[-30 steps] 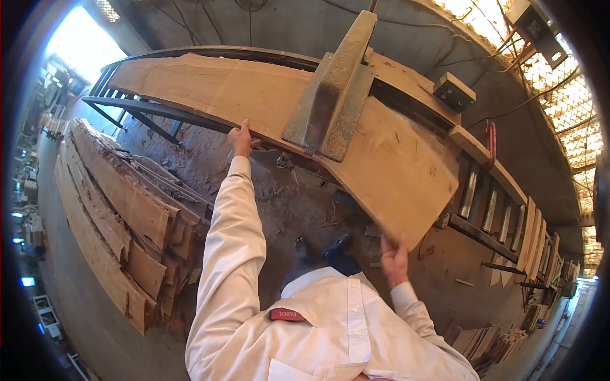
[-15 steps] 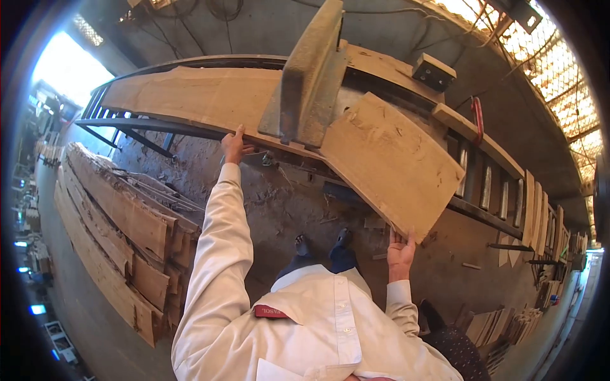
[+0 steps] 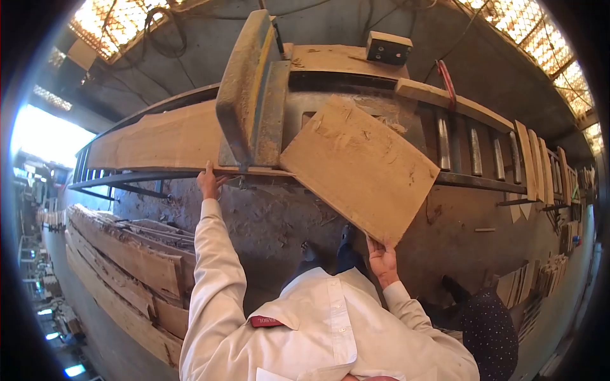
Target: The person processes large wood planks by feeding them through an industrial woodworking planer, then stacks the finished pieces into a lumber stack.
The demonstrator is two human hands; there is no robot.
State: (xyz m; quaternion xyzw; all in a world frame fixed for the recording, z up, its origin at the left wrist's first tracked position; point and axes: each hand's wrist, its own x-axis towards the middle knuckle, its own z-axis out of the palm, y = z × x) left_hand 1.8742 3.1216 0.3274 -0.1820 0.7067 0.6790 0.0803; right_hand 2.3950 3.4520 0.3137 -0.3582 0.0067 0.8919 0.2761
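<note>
My left hand point(image 3: 208, 182) grips the front edge of a long wooden plank point(image 3: 159, 136), thumb up against the edge and fingers beneath. That plank lies on the bench at the left and runs under a tall, dusty metal machine hood point(image 3: 238, 89). My right hand point(image 3: 382, 260) holds the near corner of a short, wide board point(image 3: 359, 168), fingers under it and partly hidden. This board is turned at an angle right of the hood. Its far part rests over the metal machine table point(image 3: 406, 127), and its near corner juts past the front edge.
A roller conveyor point(image 3: 473, 149) with a wooden fence point(image 3: 454, 101) and red clamp point(image 3: 447, 82) extends right. Rough planks point(image 3: 127, 254) are stacked at left. A person in dotted dark clothing point(image 3: 489, 333) is at lower right. Wood scraps litter the floor.
The camera view has turned to the right, so the bench and machine appear further left. Both hands keep their holds, and the short board remains angled.
</note>
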